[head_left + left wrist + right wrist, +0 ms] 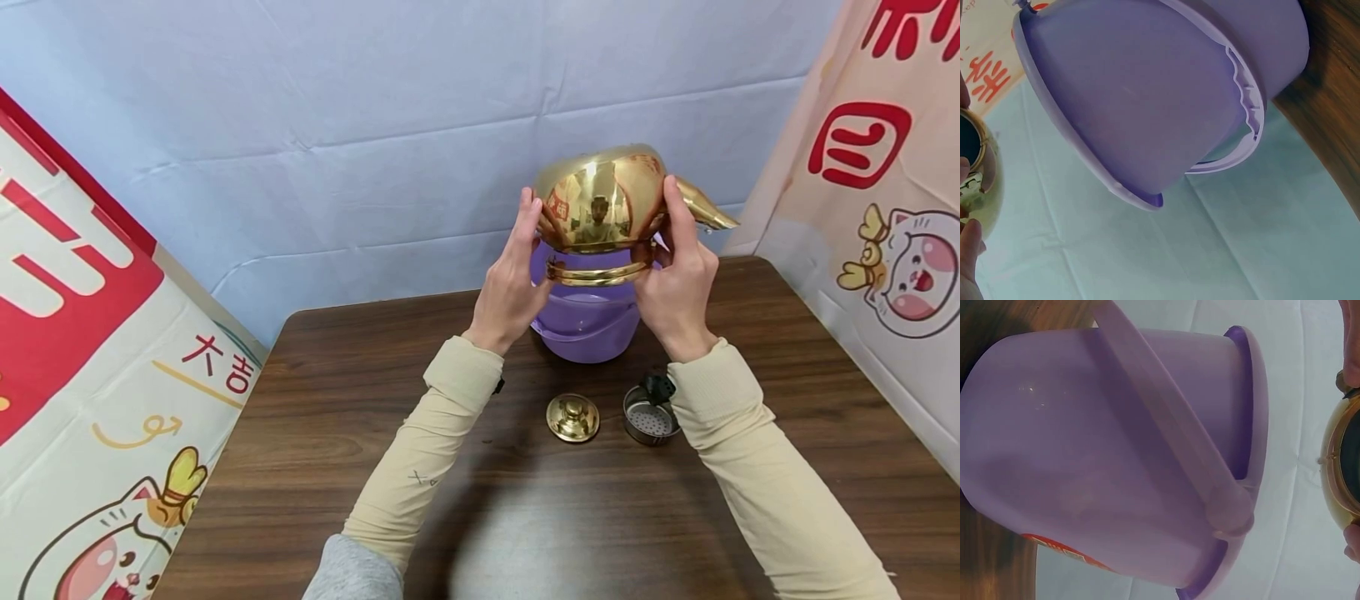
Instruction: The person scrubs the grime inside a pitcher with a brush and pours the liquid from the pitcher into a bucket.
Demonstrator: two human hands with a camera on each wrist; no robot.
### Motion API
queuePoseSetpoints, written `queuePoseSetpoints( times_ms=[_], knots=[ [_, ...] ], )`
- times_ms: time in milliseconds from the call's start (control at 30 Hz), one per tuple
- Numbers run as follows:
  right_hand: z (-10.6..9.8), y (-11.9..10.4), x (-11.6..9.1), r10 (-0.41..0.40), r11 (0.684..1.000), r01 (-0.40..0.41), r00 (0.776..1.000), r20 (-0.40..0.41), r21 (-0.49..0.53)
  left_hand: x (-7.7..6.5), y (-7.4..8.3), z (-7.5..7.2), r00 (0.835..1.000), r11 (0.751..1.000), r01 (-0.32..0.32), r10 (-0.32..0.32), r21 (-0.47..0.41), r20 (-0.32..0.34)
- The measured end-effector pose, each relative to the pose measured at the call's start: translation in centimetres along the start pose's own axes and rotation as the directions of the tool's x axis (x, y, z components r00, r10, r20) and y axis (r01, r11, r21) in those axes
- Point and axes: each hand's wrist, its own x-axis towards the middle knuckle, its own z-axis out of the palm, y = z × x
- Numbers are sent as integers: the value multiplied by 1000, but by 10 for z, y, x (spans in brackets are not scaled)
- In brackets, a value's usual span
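Observation:
A shiny gold teapot (pixel 596 200) is held up above the purple bucket (pixel 585 325), tipped over so that its spout slants down to the right. Its round mouth shows dark inside at the edge of both wrist views. My left hand (pixel 510 275) grips the pot's left side, thumb low near the rim. On the spout side, my right hand (pixel 681 271) holds the body. In the left wrist view the bucket's handle (pixel 1249 100) hangs down along its side. Whether anything is inside the bucket is hidden.
A gold lid (pixel 573 418) with a knob lies on the brown wooden table (pixel 360 400). Beside it, near my right wrist, stands a metal strainer basket (pixel 651 418) with a perforated bottom. Pale blue cloth (pixel 375 167) hangs behind, printed sheets at both sides.

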Motion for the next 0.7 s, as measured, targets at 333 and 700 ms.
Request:
queuePoseSetpoints(
  times_ms=[333, 700],
  knots=[
    [1, 1, 0, 13, 1000, -13, 1000, 0, 13, 0, 0, 0, 1000, 1000, -2, 2, 7, -10],
    [0, 0, -2, 1, 1000, -2, 1000, 17, 20, -3, 0, 0, 1000, 999, 0, 0, 33, -10]
  ],
)
